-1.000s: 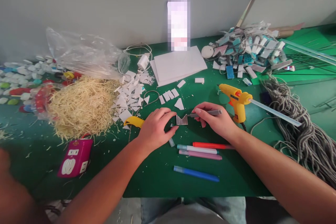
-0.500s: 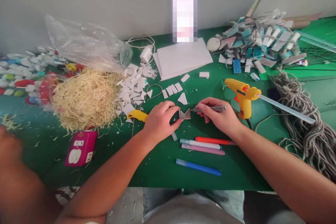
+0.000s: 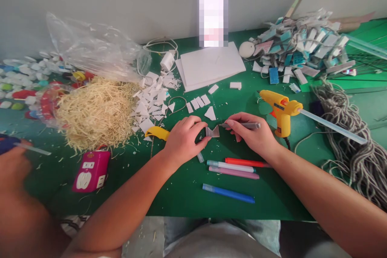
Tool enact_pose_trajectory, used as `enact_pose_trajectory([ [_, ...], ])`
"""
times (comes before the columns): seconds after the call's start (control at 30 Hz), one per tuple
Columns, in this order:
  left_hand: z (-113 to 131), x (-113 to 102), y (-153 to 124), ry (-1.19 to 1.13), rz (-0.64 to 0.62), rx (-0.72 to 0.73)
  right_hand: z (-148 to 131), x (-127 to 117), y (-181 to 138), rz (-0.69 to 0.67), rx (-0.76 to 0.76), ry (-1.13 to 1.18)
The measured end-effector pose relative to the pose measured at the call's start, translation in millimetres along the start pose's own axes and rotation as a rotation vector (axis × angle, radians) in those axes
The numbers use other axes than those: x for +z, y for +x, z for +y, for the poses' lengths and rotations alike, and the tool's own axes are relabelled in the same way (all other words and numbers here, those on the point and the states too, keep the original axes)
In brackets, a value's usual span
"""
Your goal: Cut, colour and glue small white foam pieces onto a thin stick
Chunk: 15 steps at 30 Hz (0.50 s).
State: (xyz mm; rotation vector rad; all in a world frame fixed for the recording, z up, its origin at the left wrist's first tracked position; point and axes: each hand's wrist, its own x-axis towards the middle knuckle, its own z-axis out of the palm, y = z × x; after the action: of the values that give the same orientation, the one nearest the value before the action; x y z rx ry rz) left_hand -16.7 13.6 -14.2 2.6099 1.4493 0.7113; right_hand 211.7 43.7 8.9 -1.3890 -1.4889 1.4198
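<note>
My left hand [image 3: 184, 140] pinches a small notched grey foam piece [image 3: 212, 132] against the green table [image 3: 181, 193]. My right hand [image 3: 253, 135] grips a grey marker pen [image 3: 243, 125], its tip touching the piece's right edge. A yellow-handled cutter [image 3: 157, 132] lies just left of my left hand. Near my wrists lie three markers, orange [image 3: 244, 162], teal-white [image 3: 229, 165] and pink [image 3: 234, 172], and closer to me a blue one [image 3: 228, 193].
A yellow glue gun [image 3: 279, 112] stands right of my right hand. White foam sheets [image 3: 211, 66] and scraps [image 3: 152, 102], straw [image 3: 96, 113], a plastic bag [image 3: 90, 54], a pink power strip [image 3: 90, 170], grey yarn [image 3: 353, 145], coloured foam blocks [image 3: 299, 48]. Another person's hand [image 3: 12, 165] holds a tool at left.
My hands have barely moved; the marker tip stays at the foam piece. At the left edge another person's hand has come further into view, holding a thin stick-like tool.
</note>
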Motion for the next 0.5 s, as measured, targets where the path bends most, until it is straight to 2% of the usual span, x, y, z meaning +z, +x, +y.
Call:
enact_pose_trajectory([
  [0.5,-0.5,-1.6,-1.2,-0.008,0.008,0.008,1.8,-1.8,1.3,0.025,0.001,-0.006],
])
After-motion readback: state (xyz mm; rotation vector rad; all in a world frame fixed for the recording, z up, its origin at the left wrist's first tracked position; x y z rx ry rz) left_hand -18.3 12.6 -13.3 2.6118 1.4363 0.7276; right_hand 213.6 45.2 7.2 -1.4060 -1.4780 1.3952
